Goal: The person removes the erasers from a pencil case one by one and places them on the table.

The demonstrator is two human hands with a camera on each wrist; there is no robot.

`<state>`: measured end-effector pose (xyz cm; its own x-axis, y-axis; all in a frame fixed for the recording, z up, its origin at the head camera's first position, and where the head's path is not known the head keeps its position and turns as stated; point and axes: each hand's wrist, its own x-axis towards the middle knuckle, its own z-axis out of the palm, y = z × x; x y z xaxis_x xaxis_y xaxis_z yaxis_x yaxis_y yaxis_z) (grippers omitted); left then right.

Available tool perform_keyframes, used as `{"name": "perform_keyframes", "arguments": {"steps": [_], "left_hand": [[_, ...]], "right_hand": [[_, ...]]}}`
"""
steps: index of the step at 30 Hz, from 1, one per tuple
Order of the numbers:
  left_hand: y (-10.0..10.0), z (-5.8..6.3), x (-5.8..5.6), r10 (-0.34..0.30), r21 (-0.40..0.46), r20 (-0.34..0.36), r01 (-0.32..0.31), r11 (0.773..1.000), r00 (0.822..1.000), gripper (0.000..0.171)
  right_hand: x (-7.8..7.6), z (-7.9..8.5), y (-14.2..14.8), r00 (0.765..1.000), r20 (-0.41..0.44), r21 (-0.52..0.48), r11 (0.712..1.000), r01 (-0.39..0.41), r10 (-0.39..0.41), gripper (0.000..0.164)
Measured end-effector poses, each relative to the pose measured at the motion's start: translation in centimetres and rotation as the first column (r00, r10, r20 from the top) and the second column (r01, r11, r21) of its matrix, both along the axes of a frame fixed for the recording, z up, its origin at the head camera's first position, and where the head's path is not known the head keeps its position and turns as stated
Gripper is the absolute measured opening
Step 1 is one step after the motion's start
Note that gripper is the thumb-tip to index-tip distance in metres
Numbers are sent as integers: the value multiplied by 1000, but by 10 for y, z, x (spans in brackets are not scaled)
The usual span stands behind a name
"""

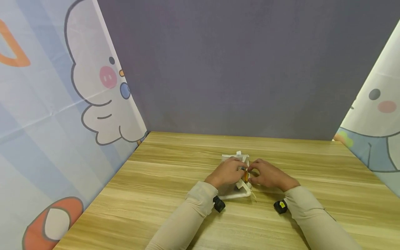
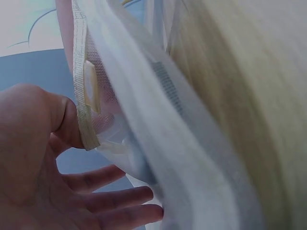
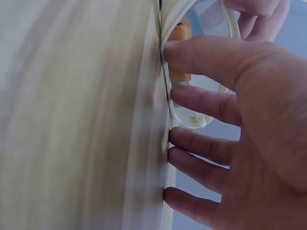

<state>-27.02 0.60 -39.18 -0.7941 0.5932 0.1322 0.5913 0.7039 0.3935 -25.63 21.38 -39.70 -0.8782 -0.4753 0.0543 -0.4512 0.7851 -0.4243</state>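
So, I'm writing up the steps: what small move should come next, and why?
Perhaps ease the pouch wider with the left hand: it pinches one edge, the right hand touches the opposite edge, and an orange item shows between.

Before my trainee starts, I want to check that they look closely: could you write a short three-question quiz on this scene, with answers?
1. What colour is the bright item showing inside the pouch? A purple, B orange, C pink.
2. True or false: in the head view, the right hand is at the pouch's right edge.
3. Fill in: in the head view, the hand lying across the pouch is the ___ hand.

Key: 1 B; 2 true; 3 left hand.
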Motion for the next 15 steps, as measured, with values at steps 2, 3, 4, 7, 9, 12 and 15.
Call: {"name": "perform_keyframes", "arguments": {"steps": [2,3,4,7,9,12,15], "left_hand": [[0,1,0,2,3,-3,-2,1000,1000,33],[0,2,0,6,3,0,-6,1000,1000,33],[0,3,0,9,4,3,-9,1000,1000,33],[-1,4,0,14,1,11,-14,1000,1000,33],[-2,4,0,19,1,28,-19,1000,999,33],[-3,4,0,31,12,63,-32,999,998,34],[-4,4,0,44,33,74,-47,998,996,33]], "right_hand": [[0,0,0,1000,0,1,1000,0,0,31],[0,0,0,1000,2,0,1000,0,0,31],[0,0,0,1000,5,0,1000,0,0,31],[0,0,1,1000,11,-1,1000,-2,2,34],[0,0,1,1000,13,-4,1000,-6,6,34],[-1,-2,2,1000,18,-10,1000,-11,11,34],[-1,-2,2,1000,24,-16,1000,-13,13,33]]}}
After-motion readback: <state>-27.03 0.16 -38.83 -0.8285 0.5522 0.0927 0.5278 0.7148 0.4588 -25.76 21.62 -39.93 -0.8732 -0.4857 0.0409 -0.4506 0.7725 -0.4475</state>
